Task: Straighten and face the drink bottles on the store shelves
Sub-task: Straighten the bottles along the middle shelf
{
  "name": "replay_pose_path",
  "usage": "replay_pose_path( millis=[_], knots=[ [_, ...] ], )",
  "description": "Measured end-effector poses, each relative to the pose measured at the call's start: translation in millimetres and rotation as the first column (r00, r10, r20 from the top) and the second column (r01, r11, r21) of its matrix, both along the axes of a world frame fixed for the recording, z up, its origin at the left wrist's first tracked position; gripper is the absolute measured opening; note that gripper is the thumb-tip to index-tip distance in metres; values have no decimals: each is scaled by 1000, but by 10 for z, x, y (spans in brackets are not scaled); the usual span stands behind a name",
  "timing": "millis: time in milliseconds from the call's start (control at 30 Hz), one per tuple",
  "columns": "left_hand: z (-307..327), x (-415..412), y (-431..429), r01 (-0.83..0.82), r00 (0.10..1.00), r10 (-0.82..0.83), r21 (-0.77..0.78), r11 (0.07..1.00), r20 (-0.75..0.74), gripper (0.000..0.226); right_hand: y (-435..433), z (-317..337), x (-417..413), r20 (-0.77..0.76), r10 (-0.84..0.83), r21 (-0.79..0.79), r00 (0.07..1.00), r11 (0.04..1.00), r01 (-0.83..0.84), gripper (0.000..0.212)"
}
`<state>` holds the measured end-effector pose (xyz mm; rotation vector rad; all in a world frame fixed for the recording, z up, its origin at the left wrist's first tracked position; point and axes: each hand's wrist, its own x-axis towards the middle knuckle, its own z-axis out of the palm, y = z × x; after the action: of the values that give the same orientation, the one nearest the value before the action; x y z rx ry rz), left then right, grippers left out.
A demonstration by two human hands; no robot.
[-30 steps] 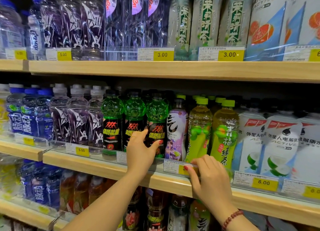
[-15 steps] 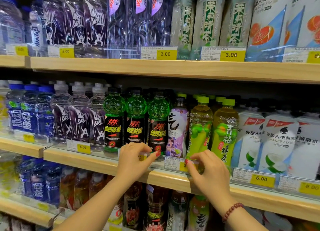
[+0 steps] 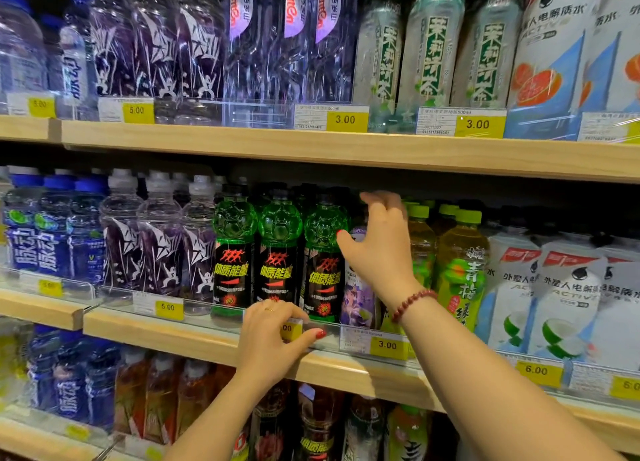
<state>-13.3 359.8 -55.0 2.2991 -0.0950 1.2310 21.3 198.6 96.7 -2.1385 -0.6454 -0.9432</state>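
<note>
Head view: right hand (image 3: 379, 253) is up at the top of the purple-label bottle (image 3: 356, 301), which stands at the front of the middle shelf (image 3: 173, 336), squeezed between the three green energy bottles (image 3: 278, 253) and the green tea bottles (image 3: 460, 273). Its grip looks released: thumb splayed toward the nearest green bottle's shoulder, fingers loosely bent over the top, wrapped round nothing I can see. The bottle's neck and cap are hidden behind the palm, so contact there is unconfirmed. Left hand (image 3: 273, 339) has its grip pinched on the clear price strip (image 3: 360, 339), fingers over the top edge, thumb along the front. Risks as I read it: 1) a grab at the top only gives a long lever, so any pull or twist tips the purple bottle instead of turning it, and the neighbours are tight enough to get dragged. 2) The thumb sits right by the third green bottle, and a sideways sweep would rotate that one off face or rock it. 3) The wrist and bracelet (image 3: 414, 303) pass close in front of the tea bottles, so reaching deeper could nudge the front one. 4) Leaning on the pinched strip could flex it or shift the tags. 5) The rows behind are dark, so I can't tell what a push back would hit. Safer: hold lower on the body and turn in place.
</note>
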Motion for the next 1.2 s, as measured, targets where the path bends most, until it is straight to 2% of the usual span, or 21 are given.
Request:
replay_pose_path(
  millis=[100, 200, 400, 467, 633, 733, 800, 867, 967, 1200],
  knots=[
    [-17, -2, 4, 4, 1000, -4, 1, 1000, 6, 24, 69, 144, 78, -175, -85, -104, 981, 992, 68, 73],
    [-27, -1, 3, 7, 1000, -7, 5, 1000, 21, 24, 87, 230, 108, -281, -115, -184, 953, 981, 64, 72],
    [-22, -14, -7, -8, 999, 7, 24, 1000, 31, 24, 22, 202, 71, -232, -105, -229, 967, 972, 50, 70],
    [-22, -11, -6, -9, 1000, 9, 24, 1000, 28, 25, -36, 141, 33, -184, -45, -170, 982, 985, 13, 67],
    [-18, -11, 0, -7, 999, 6, 49, 999, 32, 30, -159, -88, -68, -67, 213, 18, 975, 977, -213, 67],
    [-16, -18, -2, -4, 999, 3, 49, 999, 32, 31, -199, -242, -73, -106, 284, 122, 953, 955, -271, 82],
    [-22, -18, -3, -1, 1000, -1, 49, 999, 31, 33, -200, -338, -63, -171, 286, 181, 943, 950, -255, 98],
    [-24, -18, -4, -3, 999, 1, 50, 999, 35, 34, -175, -431, -55, -228, 245, 198, 942, 959, -202, 104],
    [-22, -18, -10, -6, 999, 5, 46, 999, 32, 32, -138, -556, -59, -195, 173, 137, 965, 979, -148, 92],
    [-30, -21, -10, -8, 1000, 7, 41, 999, 16, 30, -114, -712, -107, -183, 335, 316, 924, 910, -267, 72]
  ],
)
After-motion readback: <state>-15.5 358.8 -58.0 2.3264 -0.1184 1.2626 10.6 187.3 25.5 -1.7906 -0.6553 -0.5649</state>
